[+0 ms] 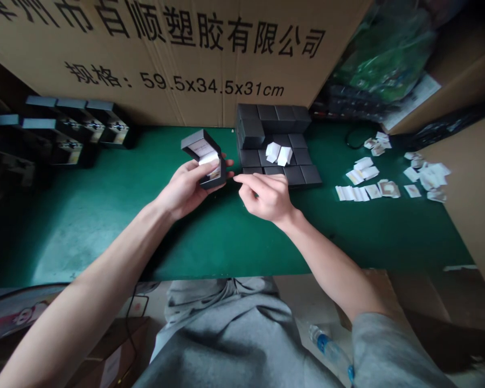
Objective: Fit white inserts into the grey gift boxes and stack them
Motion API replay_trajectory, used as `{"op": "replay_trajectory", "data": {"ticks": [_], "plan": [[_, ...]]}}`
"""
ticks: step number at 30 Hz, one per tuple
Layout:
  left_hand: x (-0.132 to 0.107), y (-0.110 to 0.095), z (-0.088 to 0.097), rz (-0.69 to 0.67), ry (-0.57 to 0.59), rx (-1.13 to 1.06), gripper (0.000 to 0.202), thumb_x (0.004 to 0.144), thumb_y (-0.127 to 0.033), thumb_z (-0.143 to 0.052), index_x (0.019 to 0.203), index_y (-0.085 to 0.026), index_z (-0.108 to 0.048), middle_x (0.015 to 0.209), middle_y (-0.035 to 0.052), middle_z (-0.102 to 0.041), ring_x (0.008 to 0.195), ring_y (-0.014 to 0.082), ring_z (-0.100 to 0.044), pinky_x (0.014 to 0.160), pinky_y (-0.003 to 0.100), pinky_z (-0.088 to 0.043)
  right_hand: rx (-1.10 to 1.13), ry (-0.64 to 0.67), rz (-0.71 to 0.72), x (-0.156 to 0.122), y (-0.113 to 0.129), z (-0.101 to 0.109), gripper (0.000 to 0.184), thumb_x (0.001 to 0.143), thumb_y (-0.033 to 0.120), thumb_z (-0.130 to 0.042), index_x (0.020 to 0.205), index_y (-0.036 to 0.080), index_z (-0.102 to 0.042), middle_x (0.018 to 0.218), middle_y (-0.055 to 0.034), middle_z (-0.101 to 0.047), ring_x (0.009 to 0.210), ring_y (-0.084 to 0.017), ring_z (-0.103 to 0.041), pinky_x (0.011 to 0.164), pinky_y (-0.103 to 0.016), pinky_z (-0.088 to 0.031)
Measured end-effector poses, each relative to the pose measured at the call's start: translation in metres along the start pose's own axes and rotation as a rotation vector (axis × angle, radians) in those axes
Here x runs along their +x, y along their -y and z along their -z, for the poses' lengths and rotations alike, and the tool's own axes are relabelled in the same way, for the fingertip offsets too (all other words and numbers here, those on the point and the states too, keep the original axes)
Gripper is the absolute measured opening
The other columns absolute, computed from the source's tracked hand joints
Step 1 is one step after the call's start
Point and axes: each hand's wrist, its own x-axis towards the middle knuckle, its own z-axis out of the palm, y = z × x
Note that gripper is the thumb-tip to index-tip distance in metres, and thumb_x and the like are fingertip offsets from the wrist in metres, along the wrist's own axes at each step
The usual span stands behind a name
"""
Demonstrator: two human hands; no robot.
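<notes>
I am watching the left hand point(184, 188) clamping a small open black box point(202, 151) above the green mat point(84, 231). The box is looking light and stiff, so its base is a good place to hold. A soft white card point(208, 158) is sitting inside. The empty right hand point(262, 196) is hovering just beside it, near the stacked black boxes point(275, 145).

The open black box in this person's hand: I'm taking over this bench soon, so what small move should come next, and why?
Probably press the white slip down into the open black box with the right hand. The slip seems to sit raised, the left hand already steadies the box, and the right hand is free beside it.
</notes>
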Motion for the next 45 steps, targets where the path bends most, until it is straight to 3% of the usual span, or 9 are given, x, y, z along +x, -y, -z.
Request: {"op": "replay_trajectory", "data": {"ticks": [4,10,13,20,24,31,42,45], "plan": [[0.001,0.002,0.000,-0.010,-0.016,0.054,0.024,0.083,-0.023,-0.079,0.104,-0.012,-0.075,0.108,0.0137,-0.081,0.086,0.0201,-0.078,0.077,0.027,-0.064,0.008,0.009,0.001,-0.001,0.000,0.000,0.030,0.096,0.011,-0.047,0.094,0.020,-0.075,0.064,0.0032,-0.071,0.054,-0.010,-0.062,0.055,-0.026,-0.043],[0.002,0.002,-0.002,-0.037,-0.041,0.062,0.022,0.081,-0.019,-0.076,0.103,-0.014,-0.075,0.112,0.0107,-0.081,0.075,0.0146,-0.074,0.059,0.020,-0.059,0.008,-0.012,0.002,0.000,0.001,0.000,0.029,0.096,0.012,-0.048,0.096,0.020,-0.076,0.065,0.0034,-0.072,0.054,-0.010,-0.063,0.054,-0.025,-0.044],[0.002,0.002,-0.002,-0.037,-0.042,0.064,0.023,0.085,-0.025,-0.076,0.106,-0.017,-0.073,0.111,0.0096,-0.081,0.077,0.0148,-0.075,0.060,0.020,-0.060,0.026,-0.062,0.018,0.000,0.001,0.000,0.029,0.096,0.011,-0.049,0.093,0.019,-0.076,0.065,0.0035,-0.073,0.054,-0.009,-0.064,0.055,-0.025,-0.044],[0.002,0.004,-0.002,-0.041,-0.057,0.064,0.024,0.082,-0.023,-0.079,0.104,-0.017,-0.068,0.100,0.0096,-0.082,0.071,0.0163,-0.075,0.058,0.023,-0.060,0.028,-0.019,0.012,0.000,0.000,0.000,0.028,0.096,0.011,-0.049,0.094,0.019,-0.076,0.067,0.0031,-0.074,0.054,-0.010,-0.063,0.054,-0.026,-0.042],[0.002,0.004,-0.001,-0.044,-0.042,0.053,0.024,0.081,-0.020,-0.081,0.101,-0.016,-0.069,0.097,0.0091,-0.082,0.068,0.0154,-0.074,0.064,0.025,-0.062,0.024,-0.046,0.035,0.000,0.000,0.000,0.028,0.096,0.010,-0.049,0.091,0.019,-0.076,0.069,0.0029,-0.075,0.055,-0.009,-0.064,0.055,-0.024,-0.043],[0.004,0.008,0.003,-0.063,-0.021,0.056,0.026,0.081,-0.023,-0.082,0.103,-0.017,-0.071,0.098,0.0074,-0.083,0.078,0.0174,-0.078,0.074,0.026,-0.064,0.029,0.051,-0.011,-0.003,-0.001,-0.001,0.029,0.097,0.012,-0.049,0.095,0.020,-0.077,0.074,0.0016,-0.078,0.059,-0.010,-0.067,0.058,-0.024,-0.047],[0.003,0.011,0.001,-0.139,-0.016,0.140,0.038,0.077,-0.029,-0.088,0.109,-0.019,-0.069,0.108,0.0095,-0.082,0.100,0.0238,-0.078,0.088,0.033,-0.064,0.039,-0.003,0.025,0.000,0.001,0.001,0.031,0.097,0.011,-0.048,0.095,0.018,-0.078,0.069,0.0029,-0.076,0.056,-0.010,-0.066,0.057,-0.025,-0.049],[0.003,0.013,0.003,-0.169,-0.006,0.192,0.040,0.079,-0.031,-0.087,0.112,-0.019,-0.069,0.109,0.0107,-0.082,0.103,0.0259,-0.078,0.088,0.035,-0.065,0.042,0.071,0.017,-0.001,0.001,0.001,0.032,0.097,0.012,-0.047,0.099,0.019,-0.079,0.073,0.0020,-0.078,0.059,-0.010,-0.067,0.059,-0.025,-0.050]]}}
